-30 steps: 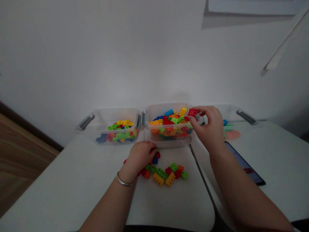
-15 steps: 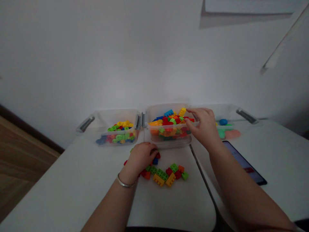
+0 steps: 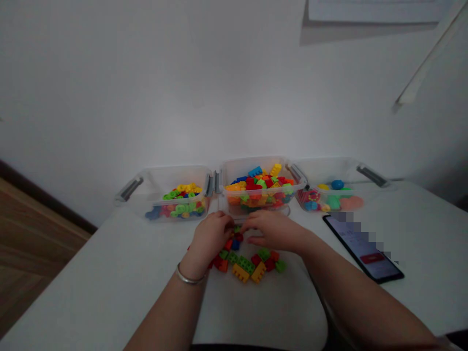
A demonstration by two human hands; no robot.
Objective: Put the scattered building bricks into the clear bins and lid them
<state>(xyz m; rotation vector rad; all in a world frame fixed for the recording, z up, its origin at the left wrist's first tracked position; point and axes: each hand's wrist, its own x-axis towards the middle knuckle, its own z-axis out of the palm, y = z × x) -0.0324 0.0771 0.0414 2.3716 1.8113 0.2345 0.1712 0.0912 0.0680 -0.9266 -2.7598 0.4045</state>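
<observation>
My left hand [image 3: 212, 236] is curled over the left end of a group of toy building bricks on the table, with its fingers on the small bricks there and hiding some of them. Facing it from the right, my right hand [image 3: 276, 230] hovers by the same bricks, thumb and fingers apart, with nothing visible between them. A blue brick [image 3: 236, 244] and a red brick [image 3: 239, 237] show between the hands. Nearer to me, a green brick [image 3: 246, 264] and two yellow bricks [image 3: 240, 273] belong to a curved row of touching bricks.
Behind my hands stands a clear bin [image 3: 263, 195] heaped with bricks. A left bin [image 3: 179, 170] holds small coloured pieces, and a right bin [image 3: 325, 163] holds assorted toys. A phone [image 3: 383, 273] lies to the right. The wall [image 3: 219, 87] rises behind.
My right hand has come from the edge of the middle bin down and left to the bricks by my left hand. My left hand has barely moved.
</observation>
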